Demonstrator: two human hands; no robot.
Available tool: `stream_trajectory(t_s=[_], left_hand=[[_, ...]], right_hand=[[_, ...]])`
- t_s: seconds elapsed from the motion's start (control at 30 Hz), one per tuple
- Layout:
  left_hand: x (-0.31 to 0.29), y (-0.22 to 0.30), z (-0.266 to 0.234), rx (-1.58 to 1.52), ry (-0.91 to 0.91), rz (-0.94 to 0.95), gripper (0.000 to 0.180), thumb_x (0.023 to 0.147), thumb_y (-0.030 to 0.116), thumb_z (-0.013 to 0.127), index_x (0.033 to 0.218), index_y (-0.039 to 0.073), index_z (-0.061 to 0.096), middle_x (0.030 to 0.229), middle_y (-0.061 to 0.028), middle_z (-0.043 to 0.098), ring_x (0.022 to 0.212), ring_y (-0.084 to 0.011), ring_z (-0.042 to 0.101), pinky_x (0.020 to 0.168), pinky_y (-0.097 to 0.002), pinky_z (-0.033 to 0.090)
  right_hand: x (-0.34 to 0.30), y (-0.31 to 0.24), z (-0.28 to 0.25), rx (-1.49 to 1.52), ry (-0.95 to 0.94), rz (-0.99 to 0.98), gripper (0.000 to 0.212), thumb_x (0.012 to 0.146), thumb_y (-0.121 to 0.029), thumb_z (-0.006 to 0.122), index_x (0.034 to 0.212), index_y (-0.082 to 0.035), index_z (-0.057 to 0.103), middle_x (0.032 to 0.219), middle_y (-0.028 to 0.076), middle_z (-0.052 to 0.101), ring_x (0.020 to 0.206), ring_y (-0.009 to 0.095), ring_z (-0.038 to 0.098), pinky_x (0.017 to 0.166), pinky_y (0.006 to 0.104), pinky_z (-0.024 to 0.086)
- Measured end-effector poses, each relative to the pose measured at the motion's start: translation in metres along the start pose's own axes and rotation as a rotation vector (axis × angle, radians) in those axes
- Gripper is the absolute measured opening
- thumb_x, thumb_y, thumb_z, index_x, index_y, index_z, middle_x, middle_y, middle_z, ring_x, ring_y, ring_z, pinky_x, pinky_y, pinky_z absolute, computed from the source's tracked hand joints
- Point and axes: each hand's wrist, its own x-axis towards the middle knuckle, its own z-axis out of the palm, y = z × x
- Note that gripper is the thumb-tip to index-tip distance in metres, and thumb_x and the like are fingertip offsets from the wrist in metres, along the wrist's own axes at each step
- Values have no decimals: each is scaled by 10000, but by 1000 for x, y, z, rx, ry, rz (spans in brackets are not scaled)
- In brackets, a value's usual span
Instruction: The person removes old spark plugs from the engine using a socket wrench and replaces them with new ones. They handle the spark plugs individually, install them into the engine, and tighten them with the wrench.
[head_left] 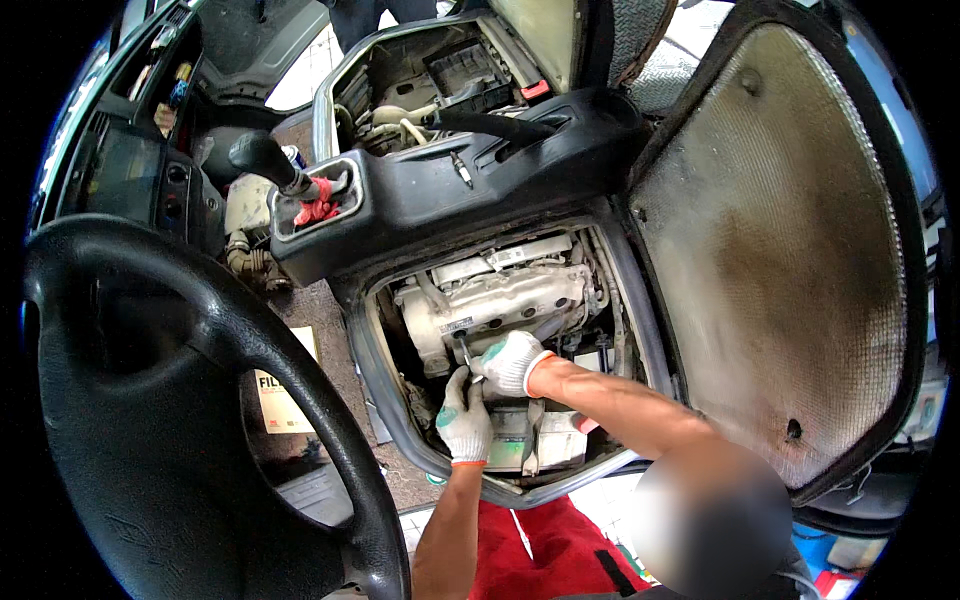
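Over an open engine bay, my two hands in white knit gloves with green patches meet at a slim metal rod-shaped tool (pixel 465 351). Its upper end is at the leftmost dark hole in the silver engine cover (pixel 520 297). My right hand (pixel 510 362) is closed around the tool's lower part, back of the hand up. Just below and left of it, my left hand (pixel 464 420) pinches the tool's lower end with its fingertips. The gloves hide part of the tool, and its exact kind cannot be made out. Several more dark round holes line the cover.
A black steering wheel (pixel 205 290) stands at left. Beyond the bay, a black console (pixel 420 200) carries a gear lever (pixel 265 158), a red rag (pixel 318 203) and a spark plug (pixel 461 168). A raised foil-lined lid (pixel 770 250) is at right; a battery (pixel 560 440) sits near me.
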Motion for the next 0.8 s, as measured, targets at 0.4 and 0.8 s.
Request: stream_trajectory(t_s=[0.4,0.8], left_hand=[[6,19,-4,42,-53,-59,417,969,143,617,1366,41,538,1246,-181,674,1111,-301,669,947,-376,502],[55,24,5,53,-346,-419,678,999,491,485,1326,-101,536,1223,-279,623,1152,-324,588,1000,-363,434]], right_hand=[[-20,5,-7,232,-38,160,352,871,-409,625,1102,-153,697,958,128,737,903,322,719,762,456,567],[-34,35,-73,-41,-79,47,377,857,-416,661,1142,-173,704,929,107,747,872,300,730,732,445,577]])
